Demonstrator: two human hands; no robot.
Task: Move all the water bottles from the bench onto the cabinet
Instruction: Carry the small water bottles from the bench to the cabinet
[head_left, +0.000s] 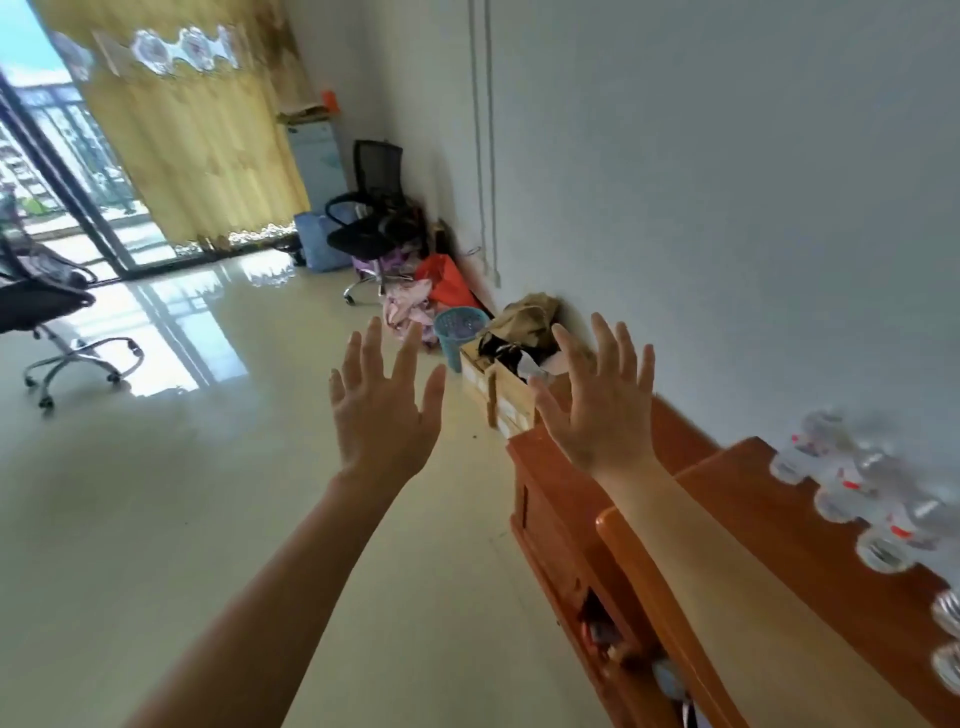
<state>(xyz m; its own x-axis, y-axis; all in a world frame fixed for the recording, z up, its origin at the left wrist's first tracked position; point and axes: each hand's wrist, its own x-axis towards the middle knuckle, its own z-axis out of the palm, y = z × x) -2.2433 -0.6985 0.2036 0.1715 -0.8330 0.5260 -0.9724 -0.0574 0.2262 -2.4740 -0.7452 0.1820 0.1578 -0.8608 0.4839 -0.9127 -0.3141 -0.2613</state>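
Both the left hand (384, 415) and right hand (602, 410) are raised, fingers spread, holding nothing — clear plastic water bottles (857, 499) line the orange-brown wooden cabinet (753, 499).

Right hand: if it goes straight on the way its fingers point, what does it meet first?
Probably the clutter-filled light wooden box beside the wall, just beyond the open right hand. Depth is unclear: held this high, it may pass over the box and reach the wall.
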